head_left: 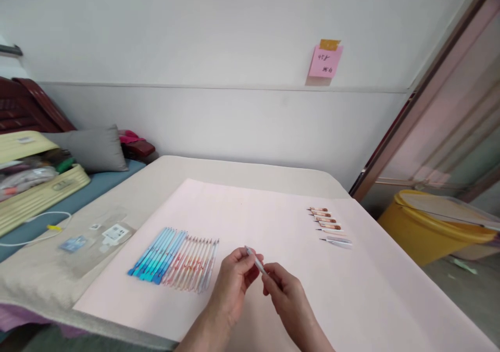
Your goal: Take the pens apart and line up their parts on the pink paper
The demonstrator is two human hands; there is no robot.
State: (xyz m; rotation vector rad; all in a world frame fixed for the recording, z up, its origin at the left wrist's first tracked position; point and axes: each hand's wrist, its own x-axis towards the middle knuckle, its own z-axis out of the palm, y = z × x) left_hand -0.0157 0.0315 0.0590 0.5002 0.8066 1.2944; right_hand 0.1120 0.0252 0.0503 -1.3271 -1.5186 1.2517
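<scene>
Just above the pink sheet, a slim pale grey pen [255,261] is held slantwise between both hands. My left hand [233,279] pinches its upper end with thumb and fingers. The lower end is gripped by my right hand [287,291], whose fingers cover that part. To the left lies a row of blue pens [158,253], and close beside them several white pens with reddish patterns [191,263]. Over on the right, a column of short brown-and-white pen parts with dark thin tips [326,221] lies above paler ones with dark tips [336,241].
The pink sheet [265,201] covers much of the cream table [250,167]. Clear plastic packaging [97,242] lies at the left. Beyond are a grey pillow [97,149] and an open yellow case [42,196]. A yellow bin [414,232] stands right; a pink note [325,60] hangs on the wall.
</scene>
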